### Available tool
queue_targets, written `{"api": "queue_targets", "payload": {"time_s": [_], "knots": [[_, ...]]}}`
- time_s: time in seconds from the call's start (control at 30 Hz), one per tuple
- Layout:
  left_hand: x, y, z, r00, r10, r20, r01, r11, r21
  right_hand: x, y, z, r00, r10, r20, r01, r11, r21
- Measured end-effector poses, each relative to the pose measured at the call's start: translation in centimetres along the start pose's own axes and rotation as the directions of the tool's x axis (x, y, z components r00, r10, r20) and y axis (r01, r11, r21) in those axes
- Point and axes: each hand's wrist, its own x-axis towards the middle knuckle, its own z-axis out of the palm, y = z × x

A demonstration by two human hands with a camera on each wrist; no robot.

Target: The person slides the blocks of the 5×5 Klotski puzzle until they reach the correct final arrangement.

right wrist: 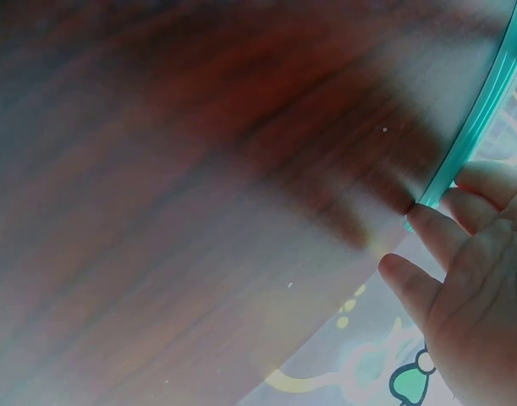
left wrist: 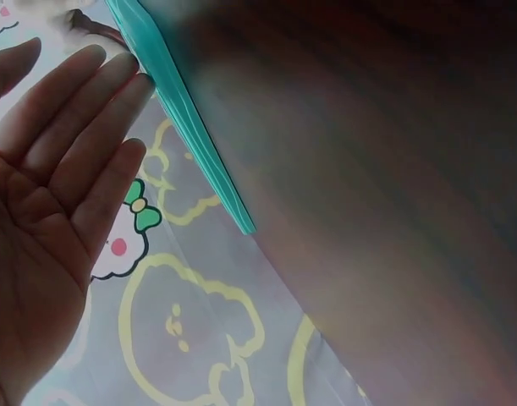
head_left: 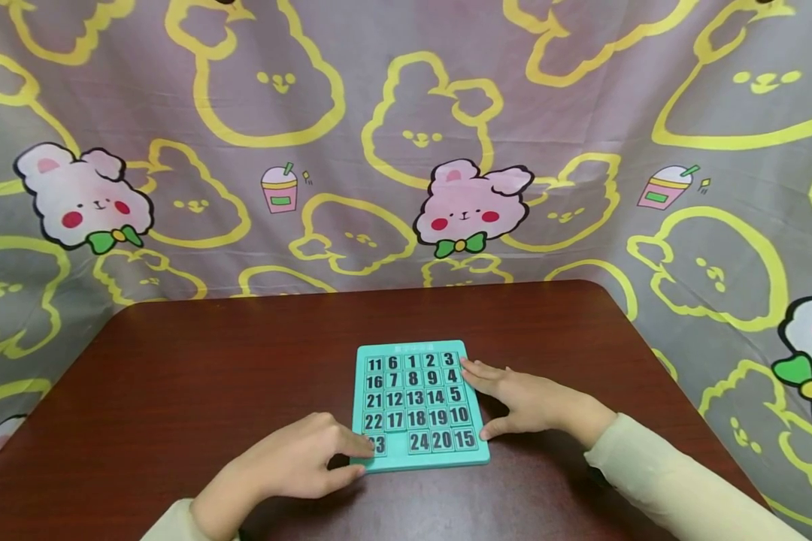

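Observation:
A turquoise number slide puzzle [head_left: 359, 391] lies flat on the table, with numbered tiles in five rows. Its open slot [head_left: 397, 445] is in the bottom row, between a partly covered tile [head_left: 380, 445] ending in 3 and tile 24 [head_left: 419, 442]. My left hand [head_left: 301, 457] has its index fingertip on that partly covered tile, the thumb at the frame's lower left edge. Along the right edge, my right hand [head_left: 533, 402] touches the frame with extended fingers, its thumb by tile 15. Both wrist views catch the puzzle's thin side [left wrist: 189, 127] near the fingers.
The dark reddish-brown table [head_left: 243, 361] has rounded far corners. Behind it and along its sides hangs a grey-pink curtain [head_left: 352, 165] printed with cartoon bears and drink cups.

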Motion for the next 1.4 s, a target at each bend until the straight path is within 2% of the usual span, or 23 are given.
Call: {"api": "queue_targets", "payload": {"time_s": [0.27,0.5,0.77,0.93,1.13,1.4], "knots": [[1.2,0.4,0.0,0.999,0.019,0.036,-0.018,1.0,-0.016,-0.1,0.0,0.0,1.0,-0.008,-0.002,0.008,1.0,0.0],[2.1,0.6,0.3,0.996,0.079,0.05,-0.078,0.997,-0.006,0.0,0.0,0.1,1.0,-0.02,-0.006,0.02,1.0,0.001],[2.5,0.6,0.1,0.992,0.119,0.053,-0.12,0.992,0.024,0.0,0.0,0.1,1.0,-0.013,-0.002,0.013,1.0,0.008],[2.3,0.3,-0.7,0.995,0.081,0.051,-0.082,0.997,0.016,0.0,0.0,0.1,1.0,-0.001,0.001,0.001,1.0,0.001],[2.3,-0.7,-1.5,0.998,0.014,0.055,-0.013,1.0,-0.023,-0.1,0.0,0.0,1.0,0.003,0.0,-0.003,1.0,-0.004],[2.3,-1.9,-1.8,0.995,-0.064,0.074,0.066,0.998,-0.02,-0.1,-0.1,0.0,1.0,-0.004,0.001,0.004,1.0,-0.007]]}}
